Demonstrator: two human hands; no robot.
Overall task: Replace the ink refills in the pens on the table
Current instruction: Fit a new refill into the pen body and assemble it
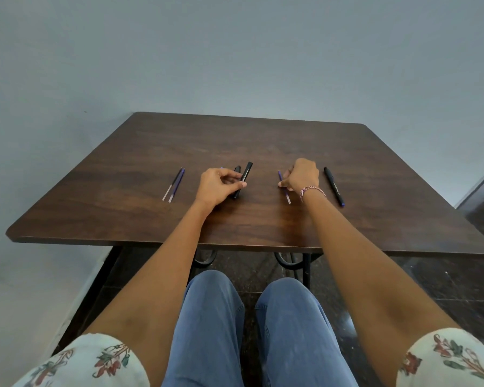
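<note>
left hand (pixel 221 186) is gripping the black pen barrel (pixel 247 173) over mid-table (pixel 123 213), long axis pointing away from the body | right hand (pixel 302 175) is pinching the blue refill (pixel 287 196), lying near-parallel, just right of the barrel | judgement: refill is needing to swing leftward to the barrel's end

Open wood behind the black pen barrel (pixel 246 173), out to the far edge of the tabletop (pixel 263 135). Left of it: left hand (pixel 220 187), then two loose refills (pixel 174 184). Right of it: narrow free strip, right hand (pixel 301 175) on a blue refill (pixel 287 195), then an assembled pen (pixel 334 186).
</note>
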